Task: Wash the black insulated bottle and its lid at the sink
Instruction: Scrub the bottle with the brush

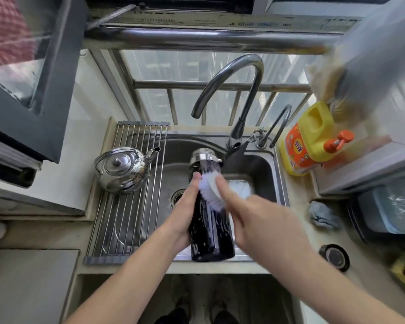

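Your left grip [184, 216] curled round the black bottle [211, 237] from the left, thumb up its side, bottle soapy, slanted over the sink [263, 166], mouth away from you, your right grip [262, 226] holding a white brush [209, 191] against its upper part, forefinger stretched along it.

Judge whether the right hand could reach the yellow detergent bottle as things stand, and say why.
Probably yes: nothing visible lies between the right hand and the yellow detergent bottle on the counter. But that hand is holding a white brush against the black bottle.
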